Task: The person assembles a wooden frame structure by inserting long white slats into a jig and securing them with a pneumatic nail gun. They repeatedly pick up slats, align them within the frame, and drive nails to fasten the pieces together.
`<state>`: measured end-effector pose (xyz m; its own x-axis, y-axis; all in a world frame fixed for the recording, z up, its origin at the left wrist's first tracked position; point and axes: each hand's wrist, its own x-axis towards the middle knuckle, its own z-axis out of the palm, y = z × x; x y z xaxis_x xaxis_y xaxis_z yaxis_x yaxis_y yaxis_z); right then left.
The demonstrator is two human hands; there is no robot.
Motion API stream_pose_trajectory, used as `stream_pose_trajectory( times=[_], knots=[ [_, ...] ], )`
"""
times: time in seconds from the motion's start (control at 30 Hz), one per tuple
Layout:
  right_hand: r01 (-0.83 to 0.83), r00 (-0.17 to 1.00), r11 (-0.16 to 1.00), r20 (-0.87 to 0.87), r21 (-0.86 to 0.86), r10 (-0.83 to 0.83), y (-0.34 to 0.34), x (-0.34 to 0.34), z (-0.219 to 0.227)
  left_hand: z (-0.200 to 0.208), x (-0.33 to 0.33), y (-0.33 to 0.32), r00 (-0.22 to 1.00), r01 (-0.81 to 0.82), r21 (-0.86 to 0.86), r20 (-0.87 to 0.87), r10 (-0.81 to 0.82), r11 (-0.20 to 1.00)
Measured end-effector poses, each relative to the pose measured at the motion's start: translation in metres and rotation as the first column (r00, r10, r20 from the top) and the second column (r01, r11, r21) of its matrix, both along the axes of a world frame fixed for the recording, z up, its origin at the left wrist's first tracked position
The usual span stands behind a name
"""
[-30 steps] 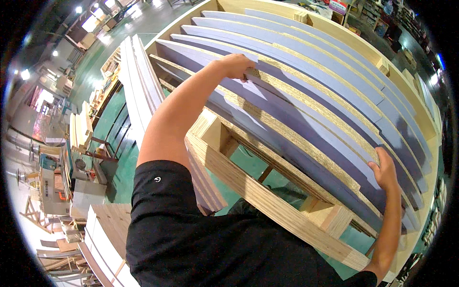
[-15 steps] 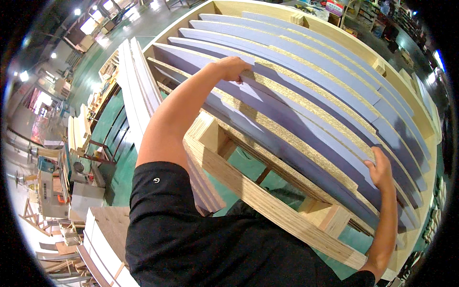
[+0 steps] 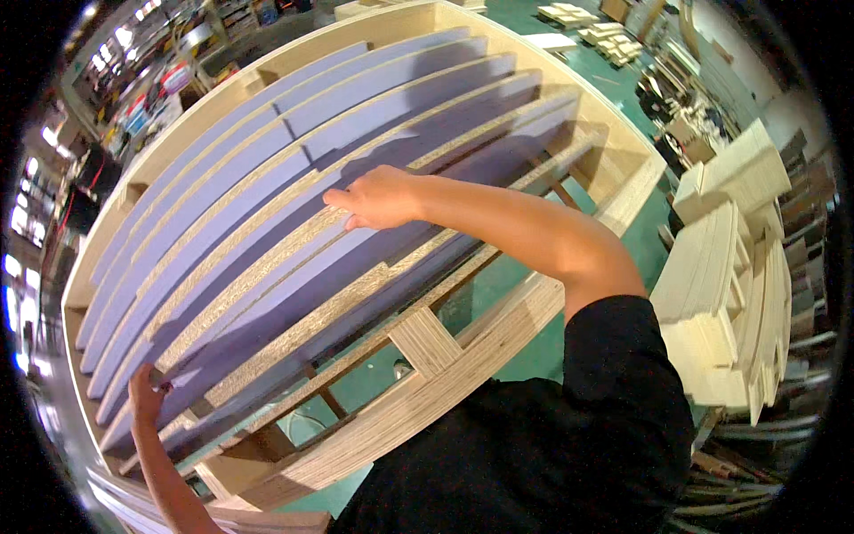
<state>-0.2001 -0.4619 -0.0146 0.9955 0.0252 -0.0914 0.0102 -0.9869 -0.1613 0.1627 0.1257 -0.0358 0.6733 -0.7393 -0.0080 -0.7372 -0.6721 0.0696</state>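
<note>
Long curved lavender panels [image 3: 298, 283] stand on edge in a row inside a big wooden frame [image 3: 498, 329]. Rough chipboard strips [image 3: 267, 260] run along their upper edges. At the near left end of one panel, my left hand [image 3: 145, 399] has its fingers closed over the edge. Further along, around its middle, my right hand [image 3: 382, 198] pinches what looks like the same panel's top edge, thumb on the near side. The fingertips of both hands are partly hidden.
Stacked pale wooden pieces [image 3: 712, 303] stand at the right, past green floor [image 3: 623, 267]. A wooden block [image 3: 427, 341] joins the near rail. Boards [image 3: 258, 519] lie at the lower left. Small wood stacks [image 3: 605, 40] sit on the floor at the back.
The view has swung to the right. My left hand has gone from a panel's middle to the left end; my right hand has gone from the right end to the middle.
</note>
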Motion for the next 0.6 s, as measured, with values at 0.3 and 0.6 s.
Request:
stream_pose_trajectory(
  times=[0.3, 0.6],
  knots=[
    [-0.05, 0.997, 0.998, 0.049, -0.028, 0.052, 0.006, 0.003, -0.002, 0.012, -0.012, -0.014, 0.994, 0.029, 0.004, 0.107, -0.03, 1.0],
    [-0.043, 0.996, 0.997, 0.077, -0.058, 0.047, 0.002, -0.004, -0.002, 0.013, -0.004, -0.019, 0.997, -0.058, 0.113, -0.053, 0.065, 0.992]
  ],
)
